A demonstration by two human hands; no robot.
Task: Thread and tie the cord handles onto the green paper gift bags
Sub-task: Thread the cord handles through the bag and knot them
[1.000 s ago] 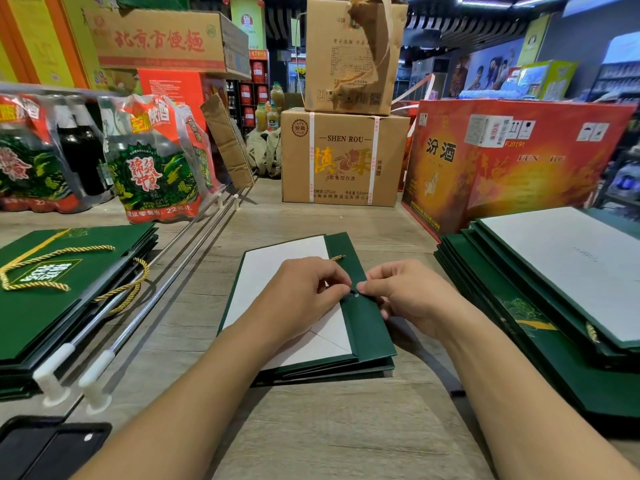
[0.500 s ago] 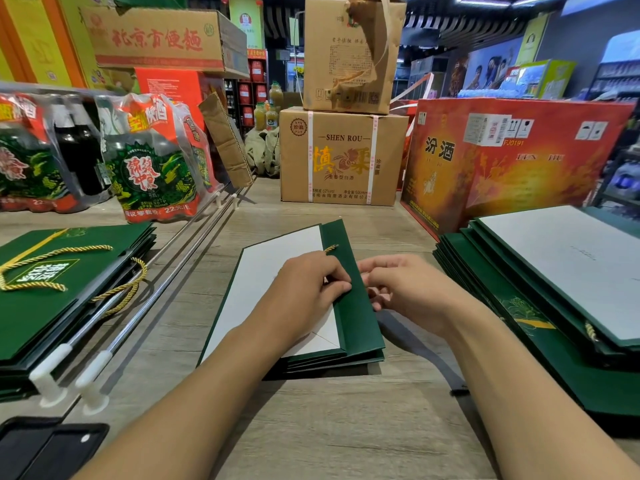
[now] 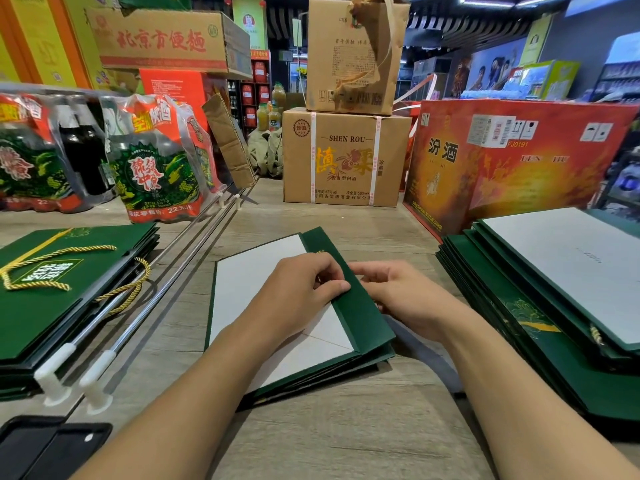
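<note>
While the left grip (image 3: 301,289) pins the fold, the cord end (image 3: 320,251) shows just beyond it

As the green gift bag (image 3: 367,327) lies flat at the middle of the desk (image 3: 346,427), white inner face up, its folded green band runs near to far along the bag's right side, leaning slightly left. The left grip sits on that band, thumb laid along its edge and fingers curled over it, clamped on the fold. The gold cord end pokes out on the band just beyond the left knuckles. The right grip (image 3: 401,292) lies right of the band, fingertips tucked behind the raised fold, so I cannot tell whether they are apart or closed on cord. Threading looks under way at one hole; the next pull should run along the band's long axis, and the left grip is nearer the visible end. Finished bags (image 3: 41,306) with gold handles are stacked at left, unthreaded bags (image 3: 512,306) at right
</note>
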